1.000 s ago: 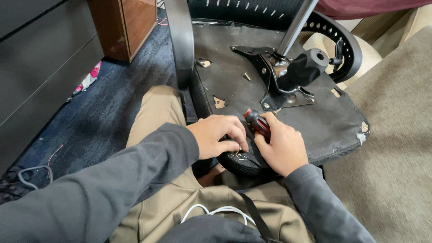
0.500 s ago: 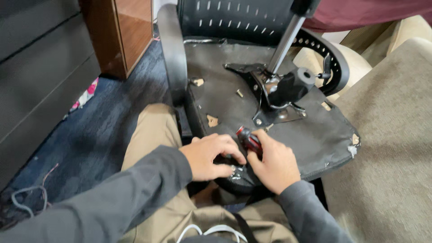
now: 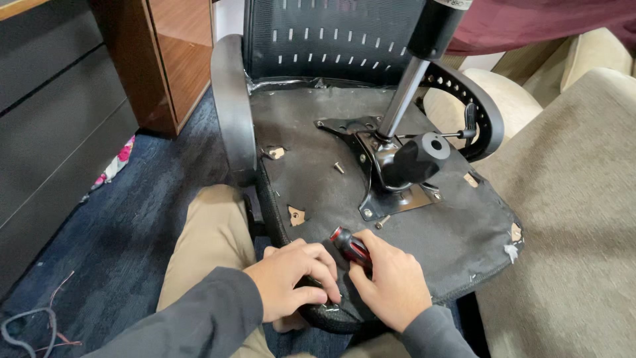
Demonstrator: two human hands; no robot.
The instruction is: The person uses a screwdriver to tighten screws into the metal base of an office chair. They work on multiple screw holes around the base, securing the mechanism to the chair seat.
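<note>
An office chair lies overturned, its black seat underside [image 3: 457, 235] facing up across my knees. My right hand [image 3: 391, 282] grips a red and black screwdriver [image 3: 350, 245] pointed down at the near edge of the seat. My left hand [image 3: 295, 278] presses on that same edge right beside it, fingers curled over the rim. A metal mounting plate [image 3: 391, 192] with a silver gas cylinder [image 3: 404, 93] rises from the middle of the seat. A loose screw [image 3: 339, 168] lies on the fabric.
The chair's left armrest [image 3: 232, 106] and right armrest [image 3: 480, 113] flank the mesh backrest [image 3: 318, 40]. A wooden cabinet [image 3: 165, 59] stands at the back left on blue carpet [image 3: 112, 252]. A beige sofa [image 3: 576, 192] fills the right. Cables [image 3: 26, 328] lie at the lower left.
The view has tilted upward, showing more of the backrest and cylinder. Both hands stay at the seat's near edge with the screwdriver.
</note>
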